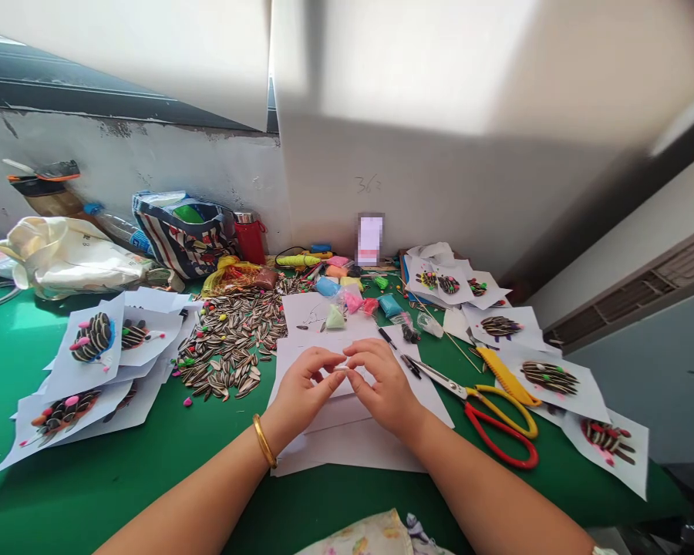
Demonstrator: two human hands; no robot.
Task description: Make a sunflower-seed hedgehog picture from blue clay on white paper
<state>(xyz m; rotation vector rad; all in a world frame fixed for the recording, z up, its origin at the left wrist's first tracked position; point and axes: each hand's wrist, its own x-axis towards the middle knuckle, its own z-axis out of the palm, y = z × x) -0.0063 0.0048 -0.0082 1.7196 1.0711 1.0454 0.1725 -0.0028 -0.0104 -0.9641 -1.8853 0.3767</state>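
My left hand (312,385) and my right hand (379,381) meet above white paper sheets (347,451), fingertips pinched close together. A tiny pale bit seems to sit between them, too small to name. Just beyond, a sheet with a pencil drawing (306,312) carries a pale green lump of clay (335,317). Black pens (410,366) lie right of my right hand, beside scissors (468,397) with red and yellow handles. Left of my left hand spreads a heap of striped sunflower seeds (237,339).
Seed-and-clay pictures on paper (101,385) are piled at left; more pictures (549,378) line the right edge. Coloured clay packets (352,301), a yellow cutter (506,375), a phone (370,240), a red flask (248,237), a striped bag (179,235) and a cream bag (75,254) stand around.
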